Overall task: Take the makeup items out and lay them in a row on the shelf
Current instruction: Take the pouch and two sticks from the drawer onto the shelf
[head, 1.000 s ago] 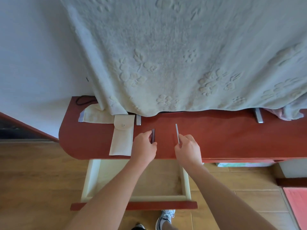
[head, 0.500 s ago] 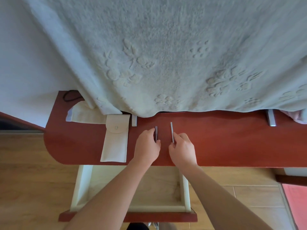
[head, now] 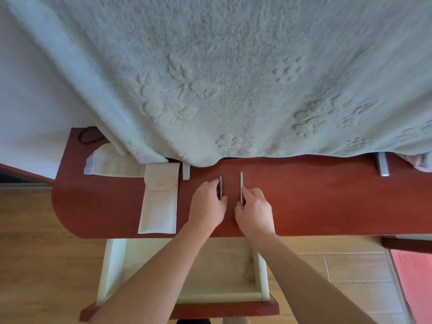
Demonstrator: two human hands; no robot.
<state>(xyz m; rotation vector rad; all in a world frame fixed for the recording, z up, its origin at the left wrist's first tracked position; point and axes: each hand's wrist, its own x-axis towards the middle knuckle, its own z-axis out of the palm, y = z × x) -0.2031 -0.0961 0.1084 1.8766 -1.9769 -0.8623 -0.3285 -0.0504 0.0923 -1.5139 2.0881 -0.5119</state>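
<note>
On the red-brown shelf [head: 327,202] my left hand [head: 207,206] pinches a short dark makeup stick [head: 220,187] that lies pointing away from me. My right hand [head: 254,211] pinches a thin grey makeup stick [head: 241,185] beside it, a little to the right and parallel. A cream fabric pouch [head: 159,204] with a snap flap lies flat on the shelf to the left of my left hand.
A large pale embossed blanket [head: 233,78] hangs over the back of the shelf. A folded cloth [head: 112,163] and a dark cord [head: 87,136] lie at the far left. Two grey metal brackets [head: 382,166] stand at the back. Below, a drawer [head: 112,265] is pulled open.
My view has tilted up and closer. Both hands stay on the shelf with their sticks, now nearer to each other and roughly parallel.
</note>
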